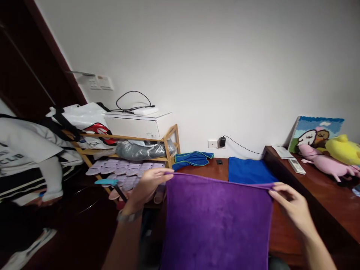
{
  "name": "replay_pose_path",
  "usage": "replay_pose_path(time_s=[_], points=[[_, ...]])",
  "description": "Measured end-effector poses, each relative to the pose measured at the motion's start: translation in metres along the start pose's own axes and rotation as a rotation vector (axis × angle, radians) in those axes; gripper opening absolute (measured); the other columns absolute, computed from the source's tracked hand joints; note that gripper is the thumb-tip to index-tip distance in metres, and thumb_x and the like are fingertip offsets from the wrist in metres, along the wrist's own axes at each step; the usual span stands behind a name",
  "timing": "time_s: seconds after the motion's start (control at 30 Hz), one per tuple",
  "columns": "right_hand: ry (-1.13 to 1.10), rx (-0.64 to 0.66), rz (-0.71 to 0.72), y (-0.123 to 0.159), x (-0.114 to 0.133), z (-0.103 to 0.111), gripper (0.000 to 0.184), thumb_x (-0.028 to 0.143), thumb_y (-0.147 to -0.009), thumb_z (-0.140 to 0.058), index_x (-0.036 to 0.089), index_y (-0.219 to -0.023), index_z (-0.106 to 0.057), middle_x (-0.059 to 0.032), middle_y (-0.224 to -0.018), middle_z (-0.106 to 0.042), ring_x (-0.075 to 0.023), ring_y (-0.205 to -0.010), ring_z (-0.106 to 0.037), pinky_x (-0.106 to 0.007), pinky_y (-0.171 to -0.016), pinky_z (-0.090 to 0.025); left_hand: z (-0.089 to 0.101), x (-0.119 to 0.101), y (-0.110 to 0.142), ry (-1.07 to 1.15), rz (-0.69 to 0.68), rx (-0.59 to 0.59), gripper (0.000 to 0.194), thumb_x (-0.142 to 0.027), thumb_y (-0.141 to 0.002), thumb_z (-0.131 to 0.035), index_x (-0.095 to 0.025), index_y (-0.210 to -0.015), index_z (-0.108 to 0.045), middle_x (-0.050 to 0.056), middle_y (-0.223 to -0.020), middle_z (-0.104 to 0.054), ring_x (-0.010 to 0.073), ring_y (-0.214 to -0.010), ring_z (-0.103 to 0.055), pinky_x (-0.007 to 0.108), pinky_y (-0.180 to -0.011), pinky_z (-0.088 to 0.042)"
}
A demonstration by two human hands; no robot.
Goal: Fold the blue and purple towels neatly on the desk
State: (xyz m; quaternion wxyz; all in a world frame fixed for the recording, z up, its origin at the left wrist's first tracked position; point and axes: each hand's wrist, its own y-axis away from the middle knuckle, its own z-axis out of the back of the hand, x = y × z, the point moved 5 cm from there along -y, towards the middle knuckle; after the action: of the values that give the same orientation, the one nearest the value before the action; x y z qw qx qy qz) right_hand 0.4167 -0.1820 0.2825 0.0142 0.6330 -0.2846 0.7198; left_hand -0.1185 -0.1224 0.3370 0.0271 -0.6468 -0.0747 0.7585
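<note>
A purple towel (218, 221) hangs spread out in front of me, its top edge stretched almost level. My left hand (152, 183) pinches the upper left corner. The upper right corner is gripped between the thumb and fingers of my right hand (292, 204). Behind it, a blue cloth (250, 170) lies flat on the brown wooden table (219, 173). A crumpled blue cloth with a green edge (192, 158) rests at the table's back left. The towel's lower end runs out of view.
On the left stands a wooden rack (170, 150) with lilac slippers (123, 167) and a white box (137, 123) on top. Another person's arm (50, 168) shows at far left. A raised surface on the right bears a remote (296, 166) and plush toys (329, 161).
</note>
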Motion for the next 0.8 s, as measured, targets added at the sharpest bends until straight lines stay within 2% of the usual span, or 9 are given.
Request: replay_pose_path(time_s=[0.1, 0.2, 0.3, 0.37, 0.43, 0.5, 0.57, 0.63, 0.8], points=[[0.027, 0.077, -0.115, -0.037, -0.072, -0.058, 0.055, 0.067, -0.064, -0.092, 0.020, -0.089, -0.079, -0.0077, -0.089, -0.079, -0.0206, -0.078, -0.070, -0.034, -0.073, -0.061, -0.030, 0.065, -0.058, 0.003, 0.009, 0.085, 0.054, -0.050, -0.073, -0.093, -0.015, -0.113, -0.082, 0.012, -0.099, -0.085, 0.0233, -0.086, -0.078, 0.032, -0.079, -0.062], [0.157, 0.110, -0.150, -0.065, -0.143, -0.115, 0.068, 0.080, -0.067, -0.078, 0.017, -0.092, -0.078, -0.0116, -0.091, -0.080, -0.0243, -0.083, -0.073, -0.040, -0.080, -0.062, -0.052, 0.131, -0.106, -0.140, 0.009, -0.010, 0.051, -0.054, -0.076, -0.087, -0.013, -0.105, -0.080, 0.013, -0.092, -0.083, 0.0250, -0.085, -0.078, 0.039, -0.084, -0.063], [0.264, 0.096, -0.161, -0.070, -0.192, -0.153, 0.070, 0.081, -0.079, -0.063, 0.017, -0.102, -0.079, -0.0168, -0.101, -0.081, -0.0309, -0.098, -0.074, -0.050, -0.095, -0.060, -0.073, 0.179, -0.118, -0.243, 0.011, -0.124, 0.046, -0.050, -0.090, -0.075, -0.013, -0.116, -0.078, 0.018, -0.110, -0.082, 0.0301, -0.108, -0.077, 0.049, -0.103, -0.059], [0.308, 0.085, -0.163, -0.053, -0.212, -0.164, 0.067, 0.076, -0.086, -0.057, 0.016, -0.107, -0.079, -0.0215, -0.112, -0.079, -0.0356, -0.113, -0.071, -0.058, -0.109, -0.054, -0.085, 0.204, -0.098, -0.298, 0.005, -0.179, 0.042, -0.047, -0.096, -0.066, -0.015, -0.122, -0.077, 0.020, -0.124, -0.079, 0.0325, -0.126, -0.071, 0.054, -0.116, -0.050], [0.353, 0.126, -0.128, -0.018, -0.227, -0.166, 0.064, 0.070, -0.092, -0.053, 0.015, -0.110, -0.079, -0.0245, -0.125, -0.076, -0.0381, -0.127, -0.067, -0.060, -0.119, -0.047, -0.095, 0.231, -0.056, -0.371, -0.027, -0.175, 0.039, -0.045, -0.099, -0.062, -0.018, -0.123, -0.078, 0.018, -0.135, -0.076, 0.0336, -0.136, -0.065, 0.056, -0.124, -0.043], [0.446, 0.264, -0.026, 0.028, -0.240, -0.165, 0.059, 0.063, -0.099, -0.048, 0.018, -0.122, -0.079, -0.0210, -0.142, -0.070, -0.0361, -0.138, -0.062, -0.056, -0.124, -0.044, -0.106, 0.257, -0.003, -0.568, -0.172, -0.050, 0.040, -0.044, -0.103, -0.057, -0.025, -0.133, -0.076, 0.012, -0.150, -0.069, 0.0320, -0.144, -0.060, 0.054, -0.126, -0.043], [0.618, 0.430, 0.080, 0.075, -0.253, -0.160, 0.057, 0.058, -0.106, -0.042, 0.025, -0.140, -0.072, -0.0137, -0.157, -0.063, -0.0333, -0.147, -0.056, -0.054, -0.128, -0.041, -0.113, 0.283, 0.049, -0.851, -0.334, 0.132, 0.049, -0.045, -0.107, -0.053, -0.034, -0.154, -0.062, 0.006, -0.167, -0.056, 0.0300, -0.153, -0.052, 0.053, -0.128, -0.042], [0.780, 0.548, 0.145, 0.107, -0.261, -0.153, 0.057, 0.055, -0.109, -0.039, 0.029, -0.154, -0.063, -0.0086, -0.166, -0.055, -0.0320, -0.156, -0.048, -0.056, -0.131, -0.037, -0.107, 0.303, 0.084, -1.036, -0.388, 0.208, 0.057, -0.046, -0.110, -0.050, -0.037, -0.166, -0.046, 0.004, -0.173, -0.047, 0.0291, -0.158, -0.046, 0.054, -0.129, -0.040], [0.946, 0.674, 0.154, 0.114, -0.253, -0.143, 0.060, 0.048, -0.111, -0.035, 0.026, -0.164, -0.051, -0.0073, -0.173, -0.045, -0.0300, -0.162, -0.037, -0.056, -0.134, -0.031, -0.079, 0.305, 0.093, -1.164, -0.361, 0.189, 0.056, -0.042, -0.111, -0.044, -0.033, -0.167, -0.045, 0.006, -0.169, -0.052, 0.0286, -0.155, -0.051, 0.054, -0.128, -0.041]])
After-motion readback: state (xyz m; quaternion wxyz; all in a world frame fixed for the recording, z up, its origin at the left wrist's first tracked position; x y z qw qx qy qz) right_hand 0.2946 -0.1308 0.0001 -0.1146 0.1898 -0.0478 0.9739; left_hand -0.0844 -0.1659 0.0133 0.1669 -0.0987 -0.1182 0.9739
